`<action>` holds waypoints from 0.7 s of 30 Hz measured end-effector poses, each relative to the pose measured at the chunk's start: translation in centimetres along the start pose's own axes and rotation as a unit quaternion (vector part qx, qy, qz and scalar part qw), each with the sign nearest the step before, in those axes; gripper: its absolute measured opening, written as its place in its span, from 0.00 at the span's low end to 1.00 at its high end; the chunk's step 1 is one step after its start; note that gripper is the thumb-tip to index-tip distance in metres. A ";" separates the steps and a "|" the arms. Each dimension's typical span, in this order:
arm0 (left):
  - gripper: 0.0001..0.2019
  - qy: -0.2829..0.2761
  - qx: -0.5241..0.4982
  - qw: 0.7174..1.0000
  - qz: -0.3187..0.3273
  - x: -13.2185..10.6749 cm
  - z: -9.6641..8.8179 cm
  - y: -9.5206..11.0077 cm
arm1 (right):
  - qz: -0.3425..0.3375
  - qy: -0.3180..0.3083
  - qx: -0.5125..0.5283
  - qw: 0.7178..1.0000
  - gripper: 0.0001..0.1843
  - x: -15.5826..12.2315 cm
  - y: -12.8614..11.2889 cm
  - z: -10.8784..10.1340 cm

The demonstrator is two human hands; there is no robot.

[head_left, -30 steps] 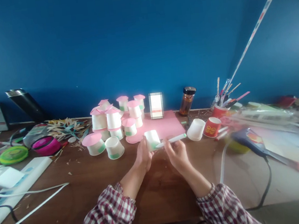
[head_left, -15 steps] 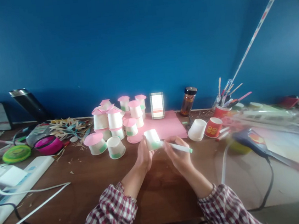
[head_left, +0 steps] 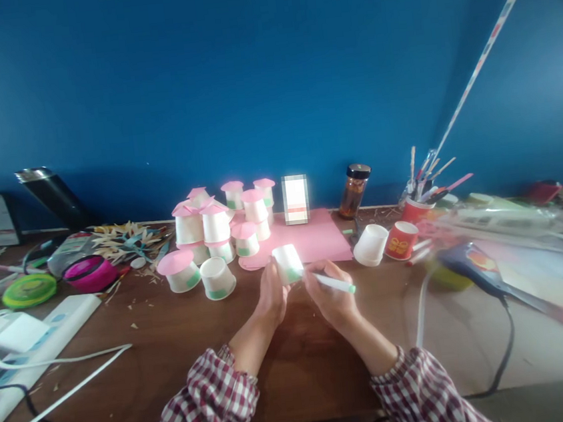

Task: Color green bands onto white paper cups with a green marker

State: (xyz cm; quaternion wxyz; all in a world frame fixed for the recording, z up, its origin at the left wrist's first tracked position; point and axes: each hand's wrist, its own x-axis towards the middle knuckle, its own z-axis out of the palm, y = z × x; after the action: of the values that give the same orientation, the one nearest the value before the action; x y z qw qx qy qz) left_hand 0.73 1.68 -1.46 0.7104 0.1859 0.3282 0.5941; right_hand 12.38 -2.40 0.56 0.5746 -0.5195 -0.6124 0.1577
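Note:
My left hand (head_left: 272,291) is closed round a small white paper cup (head_left: 286,259) that has a green patch on its side. In my right hand (head_left: 331,298) is a white marker (head_left: 333,282) with a green end, its tip at the cup's right side. Just left of my left hand stands another paper cup (head_left: 217,277) with a green patch. Beside it is a cup with a pink paper top (head_left: 177,263). Several more pink-topped cups (head_left: 217,226) are grouped and stacked behind. Pink paper sheets (head_left: 321,233) lie beyond my hands.
To the right are a white cup (head_left: 371,245), a red cup (head_left: 402,240), a brush-filled red cup (head_left: 416,209) and a glue gun (head_left: 471,266). A jar (head_left: 354,191) stands behind. Cables and a power strip (head_left: 67,327) lie on the left.
My right hand and the marker have shifted slightly left, closer to the cup. The cup in my left hand has tilted a little. The other things stay put.

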 end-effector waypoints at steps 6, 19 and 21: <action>0.18 -0.017 0.026 0.999 0.033 0.0 0.2 0.1 | -0.003 0.020 -0.015 1.000 0.07 0.1 0.2 -0.1; 0.14 -0.002 0.038 0.999 0.024 -0.4 1.3 0.7 | 0.011 0.018 0.003 1.000 0.06 0.2 0.0 -0.3; 0.13 0.008 0.034 0.999 0.021 -0.4 1.3 0.6 | 0.013 0.014 0.011 1.000 0.06 0.2 0.0 -0.4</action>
State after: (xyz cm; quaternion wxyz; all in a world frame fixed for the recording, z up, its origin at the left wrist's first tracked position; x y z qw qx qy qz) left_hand 1.12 1.63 -0.04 0.6882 0.2124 0.3501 0.5989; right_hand 12.71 -2.39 0.81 0.5870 -0.5230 -0.5957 0.1642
